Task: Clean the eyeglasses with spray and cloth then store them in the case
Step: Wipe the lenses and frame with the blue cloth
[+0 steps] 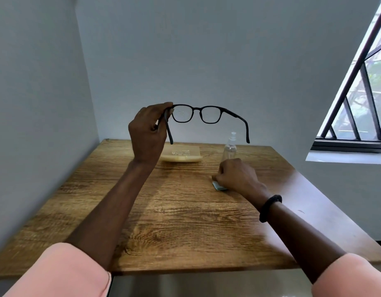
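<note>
Left hand (147, 130) raised above the surface, fingers pinched on the left hinge corner of the black plastic-framed eyeglasses (196, 113), temples unfolded and hanging toward the wearer; droplets appear to sit on the left lens, so spraying looks done for that side; right lens unclear. Right hand (236, 173) down on the wooden grain-patterned surface (163, 211), closed over a small pale blue-green cleaning cloth (218, 186), only a corner of it showing; hands well apart, each clamped on its own thing.

Beyond the right hand, a clear plastic spray bottle (229, 147) stands upright, just behind the knuckles; further left, a flat cream-coloured rectangular case (182, 154) with printed lettering lies near the far edge of the surface, partly behind the left wrist; whether open or shut, cannot tell.

Handling judgement: frames light, stiff at the front, springy at the temples, hinges the weak point; wet lenses slippery and smudge-prone; best held by rim or hinge corner as now, never by the lens face; cloth soft and limp, likely to bunch, wants thumb and forefinger either side of a lens.
</note>
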Motion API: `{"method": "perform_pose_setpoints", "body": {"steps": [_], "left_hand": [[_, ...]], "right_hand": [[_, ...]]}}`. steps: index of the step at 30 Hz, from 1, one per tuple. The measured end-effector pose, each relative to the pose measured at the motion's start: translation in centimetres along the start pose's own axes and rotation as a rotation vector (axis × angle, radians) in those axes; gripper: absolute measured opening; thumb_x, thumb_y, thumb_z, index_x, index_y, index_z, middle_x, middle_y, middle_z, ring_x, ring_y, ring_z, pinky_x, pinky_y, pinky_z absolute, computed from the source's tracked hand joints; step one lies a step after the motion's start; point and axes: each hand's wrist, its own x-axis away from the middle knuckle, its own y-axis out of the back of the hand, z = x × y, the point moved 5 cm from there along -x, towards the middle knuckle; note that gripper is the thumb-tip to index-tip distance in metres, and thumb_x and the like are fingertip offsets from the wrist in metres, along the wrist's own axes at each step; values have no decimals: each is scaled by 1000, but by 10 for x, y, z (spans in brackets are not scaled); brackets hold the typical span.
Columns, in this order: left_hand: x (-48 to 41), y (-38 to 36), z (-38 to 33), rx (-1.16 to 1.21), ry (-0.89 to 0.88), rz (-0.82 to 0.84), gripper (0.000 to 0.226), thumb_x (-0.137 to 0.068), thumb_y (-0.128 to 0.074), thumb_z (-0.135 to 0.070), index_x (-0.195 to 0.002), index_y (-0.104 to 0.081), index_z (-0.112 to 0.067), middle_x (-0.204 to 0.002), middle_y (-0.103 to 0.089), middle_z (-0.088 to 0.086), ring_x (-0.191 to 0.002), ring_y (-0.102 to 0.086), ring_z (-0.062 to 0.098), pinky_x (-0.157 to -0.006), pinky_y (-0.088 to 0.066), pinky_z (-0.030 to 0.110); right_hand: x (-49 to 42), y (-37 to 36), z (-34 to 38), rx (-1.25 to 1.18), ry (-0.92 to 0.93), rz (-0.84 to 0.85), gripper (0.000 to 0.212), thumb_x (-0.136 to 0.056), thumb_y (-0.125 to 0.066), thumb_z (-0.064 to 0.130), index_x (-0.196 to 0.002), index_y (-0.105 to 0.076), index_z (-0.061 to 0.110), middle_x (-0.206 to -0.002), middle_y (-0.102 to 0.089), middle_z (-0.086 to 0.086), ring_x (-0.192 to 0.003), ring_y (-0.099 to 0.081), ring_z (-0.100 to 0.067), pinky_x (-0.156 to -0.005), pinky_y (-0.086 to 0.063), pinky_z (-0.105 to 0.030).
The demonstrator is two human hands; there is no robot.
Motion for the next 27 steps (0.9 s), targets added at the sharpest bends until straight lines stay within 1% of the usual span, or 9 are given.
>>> {"method": "perform_pose_setpoints", "body": {"steps": [2, 5, 9, 12, 16, 18, 21, 24, 27], "left_hand": [[1, 2, 1, -5, -5, 3, 17, -93, -75, -7, -110, -77, -7, -102, -77, -2, -92, -72, 15, -81, -58, 29], [1, 5, 2, -2, -4, 5, 17, -93, -74, -6, -110, -77, -6, -103, -73, -7, -93, -72, 14, -81, -58, 28], [1, 6, 3, 1, 5, -1, 17, -93, -74, -6, -110, -77, -6, -102, -77, -1, -93, -72, 15, -81, -58, 28], [1, 6, 5, -3, 0, -2, 17, -93, -75, -6, -110, -77, -6, -102, -78, 1, -93, -73, 16, -81, -59, 31], [2, 5, 4, -5, 3, 1, 17, -93, -74, -5, -110, -77, -5, -102, -78, 2, -93, -73, 16, -81, -59, 32], [3, 4, 3, -3, 3, 4, 18, -93, -74, -5, -110, -77, -5, -101, -78, 2, -93, -73, 15, -82, -59, 29], [2, 3, 1, 0, 1, 7, 18, -92, -74, -4, -110, -77, -6, -102, -77, -3, -93, -72, 12, -83, -58, 26], [2, 2, 1, 1, 2, 15, 18, -92, -75, -5, -110, -77, -6, -102, -77, -1, -94, -72, 14, -84, -58, 28], [2, 0, 0, 12, 7, 22, 18, -93, -75, -5, -110, -77, -6, -102, -78, 2, -95, -73, 15, -84, -58, 30]], "right_hand": [[2, -7, 5, 46, 16, 13, 35, -88, -66, 55, -84, -66, 20, -80, -65, 3, -71, -61, -14, -57, -48, -27], [6, -11, 11, 84, 42, 18, 25, -91, -64, 44, -85, -65, 20, -80, -63, 3, -69, -60, -12, -54, -47, -26], [8, -8, 14, 125, 59, -2, 10, -92, -62, 27, -89, -65, 19, -83, -63, 1, -70, -61, -14, -61, -55, -31], [9, -8, 11, 133, 48, -18, 10, -91, -61, 25, -90, -69, 19, -82, -65, 0, -71, -63, -17, -63, -58, -32], [0, -3, -13, -171, -32, 30, 19, -91, -63, 14, -96, -79, 24, -87, -68, 10, -76, -63, -9, -59, -49, -21], [-4, 0, -27, -325, -81, 54, 24, -90, -64, 6, -96, -81, 22, -92, -70, 7, -86, -66, -10, -68, -52, -23], [-5, -2, -42, -509, -155, 48, 16, -91, -70, 4, -95, -80, 15, -97, -75, -1, -80, -70, -9, -59, -53, -19], [-4, -4, -56, -613, -243, 29, 11, -90, -72, 3, -87, -75, 13, -90, -74, -4, -78, -72, -15, -64, -63, -31], [-6, -6, -66, -484, -211, 5, 16, -86, -76, 6, -78, -75, 19, -81, -72, 4, -82, -70, -14, -72, -62, -37]]}}
